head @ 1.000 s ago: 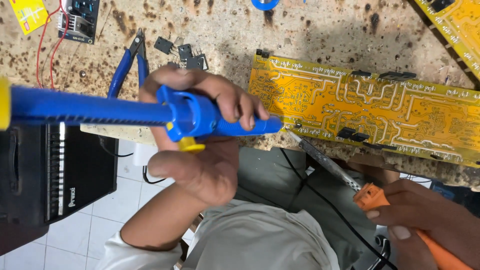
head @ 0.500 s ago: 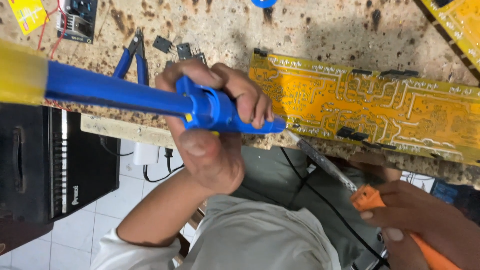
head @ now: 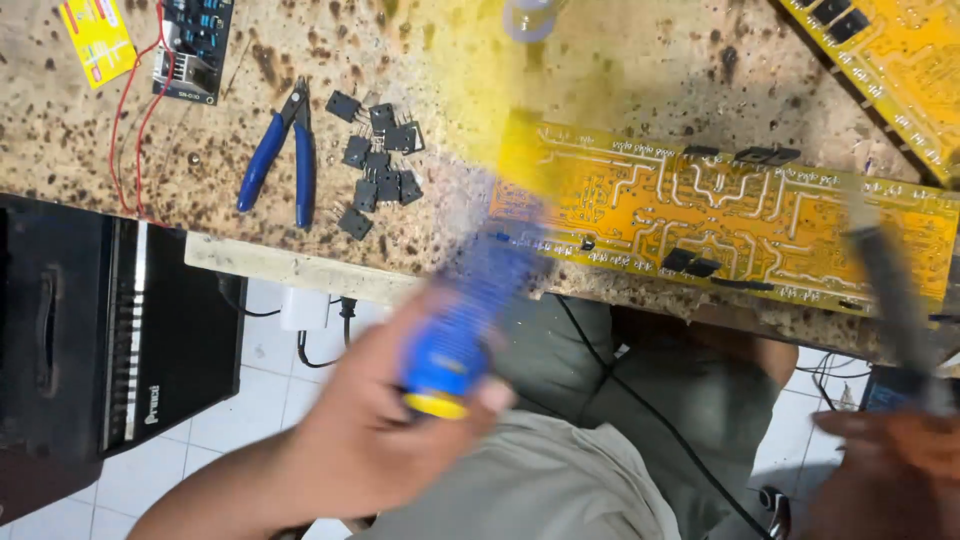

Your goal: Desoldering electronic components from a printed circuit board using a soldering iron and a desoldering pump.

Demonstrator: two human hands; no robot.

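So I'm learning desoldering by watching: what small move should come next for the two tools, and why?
Probably steady both first. The left hand grips the blue solder sucker, blurred and off the long yellow circuit board; the right hand holds the soldering iron over the board's right end. Then bring the sucker's nose beside the iron's tip.

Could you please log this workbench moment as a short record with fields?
Left hand: grips a blue plastic desoldering pump with yellow end, blurred by motion
Right hand: holds a dark, blurred soldering iron over the board
Board: long yellow circuit board at the edge of the speckled brown bench
Nearby: blue-handled cutters, a cluster of small black components
Left of bench: black box
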